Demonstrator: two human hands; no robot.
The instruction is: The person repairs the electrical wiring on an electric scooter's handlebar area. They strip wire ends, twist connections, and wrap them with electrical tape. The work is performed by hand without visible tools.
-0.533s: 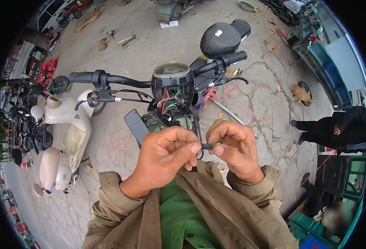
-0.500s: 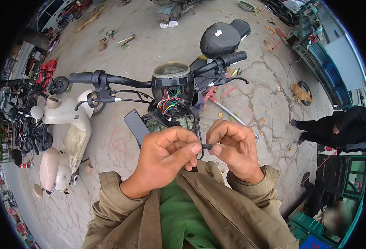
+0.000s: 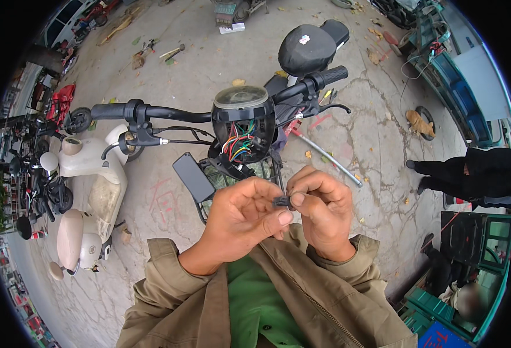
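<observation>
My right hand (image 3: pixel 325 211) pinches a small black plastic part (image 3: pixel 280 201) between thumb and fingers, in front of my chest. Against its left end curl the fingers of my left hand (image 3: pixel 232 223), the thumb just beneath it. The part's exact kind is too small to tell. Beyond my hands stands an electric bike's handlebar (image 3: pixel 177 114) with a round headlamp housing (image 3: pixel 244 107). That housing is open toward me, and coloured wires (image 3: pixel 239 141) hang inside it. A dark phone (image 3: pixel 193 176) lies by the metal rack (image 3: pixel 211 203), left of my hands.
A white scooter (image 3: pixel 96 174) stands at the left. A hammer (image 3: pixel 172 52) lies on the concrete, and a metal bar (image 3: pixel 328 158) lies right of the bike. The bike's black seat (image 3: pixel 306 49) is beyond the handlebar. A person in black (image 3: pixel 470 177) stands far right, near green vehicles.
Both hands have turned the black part, and more of it shows. The left thumb has moved off its end and now sits lower. The view has shifted slightly.
</observation>
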